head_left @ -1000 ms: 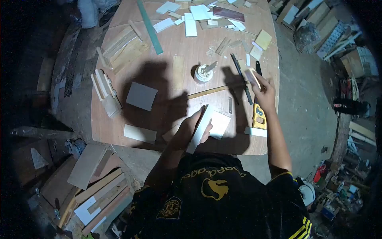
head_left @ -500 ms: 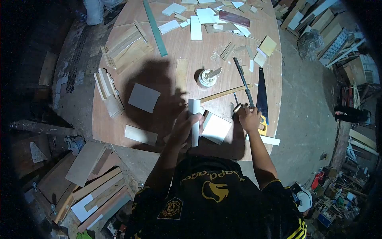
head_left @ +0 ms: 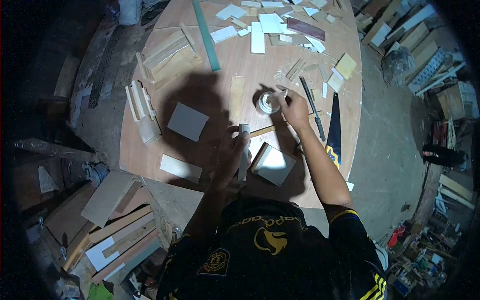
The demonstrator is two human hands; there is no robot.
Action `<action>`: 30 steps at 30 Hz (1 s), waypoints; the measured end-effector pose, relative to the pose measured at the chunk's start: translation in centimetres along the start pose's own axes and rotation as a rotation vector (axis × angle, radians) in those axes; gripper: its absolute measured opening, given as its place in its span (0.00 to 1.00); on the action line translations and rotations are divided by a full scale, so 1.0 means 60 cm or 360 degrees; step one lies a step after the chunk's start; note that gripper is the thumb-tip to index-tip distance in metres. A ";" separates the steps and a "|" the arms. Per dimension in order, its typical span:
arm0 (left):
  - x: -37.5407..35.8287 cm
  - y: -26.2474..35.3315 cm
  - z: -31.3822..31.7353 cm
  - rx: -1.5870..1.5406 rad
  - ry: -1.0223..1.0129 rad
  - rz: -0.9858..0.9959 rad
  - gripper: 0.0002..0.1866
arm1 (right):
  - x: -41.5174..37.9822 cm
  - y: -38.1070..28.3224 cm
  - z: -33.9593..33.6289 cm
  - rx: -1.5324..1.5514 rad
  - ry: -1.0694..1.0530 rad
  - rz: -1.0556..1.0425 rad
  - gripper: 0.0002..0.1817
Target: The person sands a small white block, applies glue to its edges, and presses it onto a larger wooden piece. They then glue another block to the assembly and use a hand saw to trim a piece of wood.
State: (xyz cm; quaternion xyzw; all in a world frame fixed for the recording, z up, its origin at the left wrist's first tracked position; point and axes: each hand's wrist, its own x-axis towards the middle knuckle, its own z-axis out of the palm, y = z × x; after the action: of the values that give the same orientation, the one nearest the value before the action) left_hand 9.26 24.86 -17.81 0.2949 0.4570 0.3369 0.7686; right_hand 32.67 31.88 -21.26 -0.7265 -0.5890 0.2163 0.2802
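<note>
A narrow pale board (head_left: 244, 160) stands up in my left hand (head_left: 233, 154), whose fingers are wrapped round it near the table's front edge. My right hand (head_left: 295, 111) is at a white round container (head_left: 268, 103), its fingers pinched at the stick in it; the fingertips partly hide the stick. A wooden strip (head_left: 263, 131) lies behind the board, partly under my right arm. To the right are a dark metal bar (head_left: 312, 107) and a handsaw (head_left: 334, 125) with a yellow handle. A white-topped block (head_left: 275, 165) sits just right of the board.
The wooden table (head_left: 220, 100) bears a grey square panel (head_left: 188, 121), a pale rectangular piece (head_left: 180, 168), a green strip (head_left: 206, 37) and wooden assemblies (head_left: 143, 112) at the left. Several offcuts (head_left: 270, 23) cover the far end. Boards (head_left: 122, 245) are stacked at the lower left.
My right hand has left the small piece near the metal bar and moved up and left to the container. My left hand still holds the board. The view has shifted slightly.
</note>
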 end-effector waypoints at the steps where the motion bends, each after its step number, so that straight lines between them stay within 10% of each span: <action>1: 0.000 0.003 -0.003 -0.0008 0.0015 0.0009 0.25 | 0.006 -0.006 0.003 -0.0090 0.0066 -0.0014 0.20; 19: 0.032 -0.028 -0.045 -0.0420 -0.0054 -0.0040 0.24 | -0.002 -0.077 -0.112 -0.0216 0.0357 -0.0028 0.20; 30: 0.015 -0.021 -0.065 -0.0689 -0.0365 -0.0127 0.17 | -0.158 -0.063 -0.241 0.1860 0.0242 0.0729 0.19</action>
State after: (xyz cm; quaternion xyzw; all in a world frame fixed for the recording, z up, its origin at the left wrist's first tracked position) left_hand 6.39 25.37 -20.83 0.1414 0.2952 0.3607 0.8733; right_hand 37.24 20.98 -8.07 -0.5745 -0.1815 0.5046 0.6184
